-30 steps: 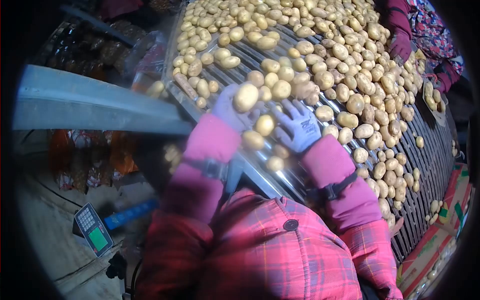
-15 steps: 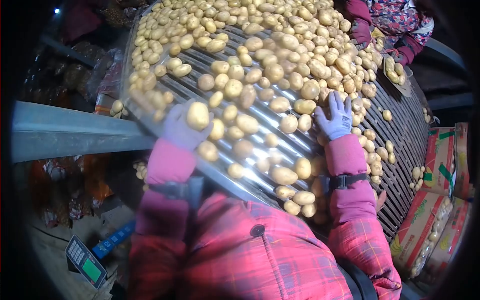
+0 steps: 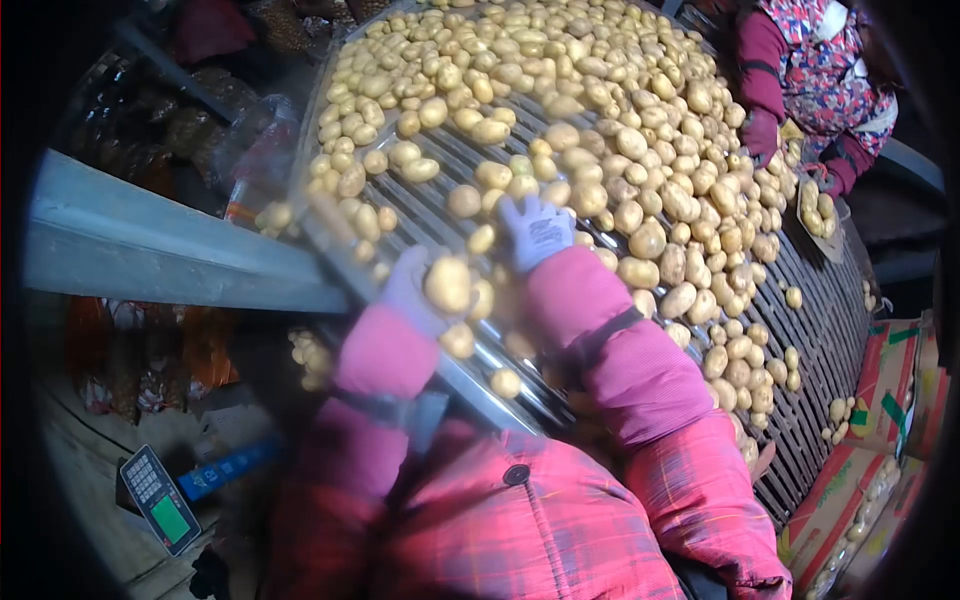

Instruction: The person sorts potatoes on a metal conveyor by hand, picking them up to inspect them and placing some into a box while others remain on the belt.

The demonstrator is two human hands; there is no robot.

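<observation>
My left hand (image 3: 411, 288), in a pale lavender glove, is closed on a large round potato (image 3: 448, 285) close to the near left edge of the slatted metal sorting table (image 3: 420, 210). Slightly farther up the slats, my right hand (image 3: 541, 232) lies palm down in a matching glove, its fingers apart at the edge of the potato pile (image 3: 640, 150). A small potato (image 3: 481, 239) sits between the two hands. Below them, a loose potato (image 3: 506, 383) rests near the table's edge. My left hand is partly blurred.
A blue-grey metal beam (image 3: 180, 240) juts in from the left. A digital scale display (image 3: 160, 500) stands at lower left. Printed cardboard boxes (image 3: 850, 500) are at lower right. Across the table, another person's gloved hand (image 3: 760, 138) is by the potatoes.
My right hand has moved left across the slats, toward my left hand. Fewer potatoes lie on the near slats in front of me. The whole view has shifted somewhat.
</observation>
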